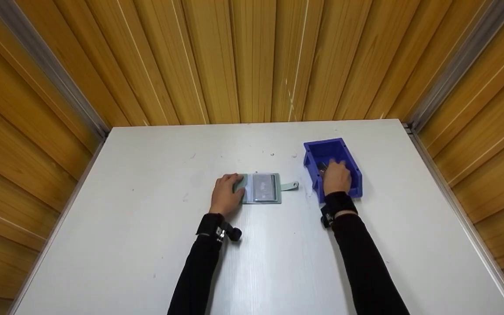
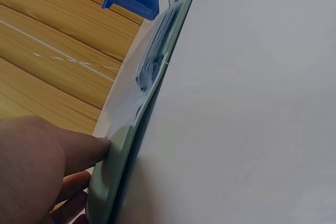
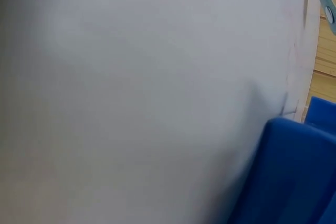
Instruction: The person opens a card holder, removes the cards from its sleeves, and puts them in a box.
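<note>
Centrally: pale-green card holder point(image 1: 258, 189), one, lying unfolded on white tabletop point(image 1: 125, 218); snap strap point(image 1: 289, 186) extended toward bin. Probably light; cover smooth, semi-stiff; clear sleeves point(image 1: 264, 187) likely floppy, slippery. Best hold: cover edge, where left hand point(image 1: 226, 192) pinches, thumb uppermost. Blue plastic bin point(image 1: 351, 166), rigid, open-topped; right hand point(image 1: 337, 177) inside, beside dark item point(image 1: 322, 168), grip cannot be told.

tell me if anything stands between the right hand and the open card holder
Yes: the left wall of the blue bin. The right hand is inside it, so that wall separates hand and card holder. Nothing else visible is in the way.
</note>
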`<state>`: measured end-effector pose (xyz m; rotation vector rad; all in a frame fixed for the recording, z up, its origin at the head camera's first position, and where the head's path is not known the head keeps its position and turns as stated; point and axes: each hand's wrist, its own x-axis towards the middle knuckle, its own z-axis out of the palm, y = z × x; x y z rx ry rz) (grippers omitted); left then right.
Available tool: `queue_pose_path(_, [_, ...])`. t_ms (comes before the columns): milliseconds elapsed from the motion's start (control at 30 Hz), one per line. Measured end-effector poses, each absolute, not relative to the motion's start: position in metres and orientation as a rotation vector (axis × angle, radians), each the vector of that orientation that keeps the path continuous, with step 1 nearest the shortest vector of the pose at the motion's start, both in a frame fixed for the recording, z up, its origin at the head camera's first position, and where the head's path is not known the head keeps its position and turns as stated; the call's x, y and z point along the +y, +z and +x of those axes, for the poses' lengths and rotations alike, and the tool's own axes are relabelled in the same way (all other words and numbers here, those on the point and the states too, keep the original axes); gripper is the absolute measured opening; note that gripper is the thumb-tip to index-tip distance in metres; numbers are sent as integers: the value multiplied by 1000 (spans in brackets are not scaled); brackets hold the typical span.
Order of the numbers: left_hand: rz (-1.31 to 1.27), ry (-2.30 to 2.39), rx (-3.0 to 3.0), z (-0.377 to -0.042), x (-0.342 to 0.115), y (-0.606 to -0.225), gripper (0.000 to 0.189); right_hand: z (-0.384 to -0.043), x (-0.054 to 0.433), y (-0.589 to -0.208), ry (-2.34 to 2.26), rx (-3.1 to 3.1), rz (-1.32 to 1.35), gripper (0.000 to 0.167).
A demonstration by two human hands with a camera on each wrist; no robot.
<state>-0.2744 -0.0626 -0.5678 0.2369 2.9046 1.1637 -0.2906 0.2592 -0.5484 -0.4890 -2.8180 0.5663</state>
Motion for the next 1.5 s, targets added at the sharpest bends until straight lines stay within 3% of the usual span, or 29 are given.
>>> queue_pose_path(700, [249,1155,2919,-274,-62,-569,43,-291,265,-552,529,-2793,-433,25])
queue_pose_path(900, [256,1152,2917,-274,-63,-569,43,-286,268,-535,621,-2753,-399,34])
queue_pose_path(1233, [220,1172,2910,-273,-64,-568,43,-290,235,-490,776,-2591,-97,26])
queue_pose_path(1500, [291,1176,2945,-272,-63,-569,41,-280,181,-505,889,-2914,333,38])
